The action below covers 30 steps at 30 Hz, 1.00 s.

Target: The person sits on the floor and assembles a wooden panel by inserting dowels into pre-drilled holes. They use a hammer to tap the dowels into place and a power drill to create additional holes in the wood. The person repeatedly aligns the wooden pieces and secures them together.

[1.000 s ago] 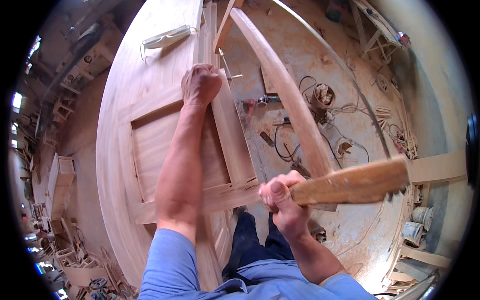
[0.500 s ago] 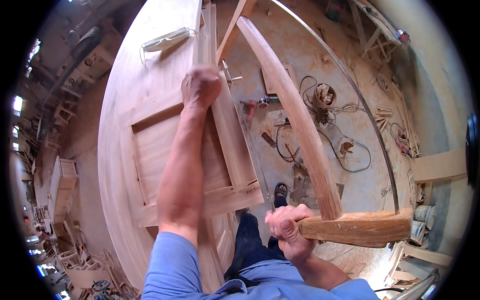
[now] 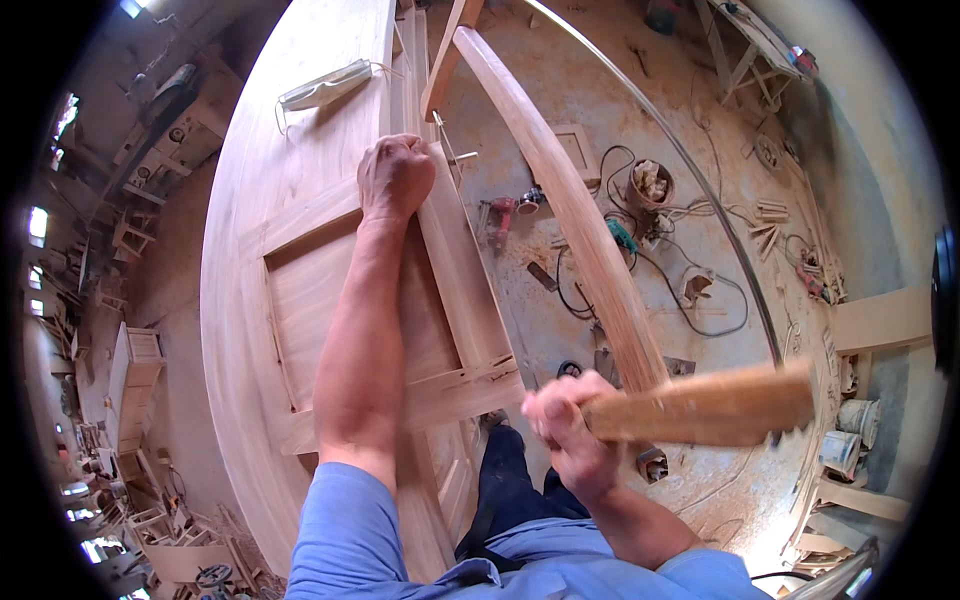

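My right hand [image 3: 575,425] is wrapped round the lower wooden end of a large frame saw [image 3: 560,180]. The saw's long wooden beam and thin metal tension rod run away to its far crosspiece, and its near end bar is smeared by motion. The thin blade runs close along the right edge of a pale wooden frame-and-panel door [image 3: 455,270]. My left hand [image 3: 397,178] is a closed fist resting at the far part of the door frame; its fingertips are hidden. My left forearm crosses the recessed panel.
A pale worktop [image 3: 235,240] lies under the door, with a face mask [image 3: 325,85] on it. On the dusty floor are a red power tool [image 3: 502,208], a bucket of offcuts [image 3: 650,185], cables and a teal tool [image 3: 621,236]. Pails [image 3: 845,450] stand at right.
My right hand and the frame saw have moved away from my body and slightly left, the end bar rising. My left fist, blurred before, has shifted slightly and is now sharp.
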Motion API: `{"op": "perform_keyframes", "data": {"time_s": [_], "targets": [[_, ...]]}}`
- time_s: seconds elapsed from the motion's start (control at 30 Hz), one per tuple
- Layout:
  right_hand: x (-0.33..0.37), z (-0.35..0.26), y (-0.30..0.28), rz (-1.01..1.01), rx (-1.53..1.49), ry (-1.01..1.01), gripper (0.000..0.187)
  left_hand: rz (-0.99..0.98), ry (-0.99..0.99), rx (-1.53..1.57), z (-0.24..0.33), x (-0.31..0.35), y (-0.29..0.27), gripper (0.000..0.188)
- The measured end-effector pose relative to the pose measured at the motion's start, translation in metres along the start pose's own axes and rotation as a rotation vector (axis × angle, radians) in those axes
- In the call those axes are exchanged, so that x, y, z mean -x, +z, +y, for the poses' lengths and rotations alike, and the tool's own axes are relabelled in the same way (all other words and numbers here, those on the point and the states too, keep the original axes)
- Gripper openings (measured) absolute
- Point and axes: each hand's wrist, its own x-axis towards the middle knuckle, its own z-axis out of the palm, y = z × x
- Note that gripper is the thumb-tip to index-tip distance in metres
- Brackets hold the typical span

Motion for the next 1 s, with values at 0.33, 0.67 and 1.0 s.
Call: {"op": "perform_keyframes", "data": {"time_s": [0.33, 0.67, 1.0], "targets": [[0.026, 0.009, -0.002, 0.082, -0.349, 0.158, 0.012, -0.02, 0.012, 0.002, -0.005, -0.002, 0.0, 0.026], [0.075, 0.031, -0.121, 0.309, 0.188, 0.344, 0.018, -0.253, -0.114, -0.329, 0.033, 0.004, -0.003, 0.078], [0.086, 0.065, -0.27, 0.533, 0.382, 0.877, 0.024, -0.331, -0.133, -0.425, 0.033, -0.025, 0.029, 0.031]]}}
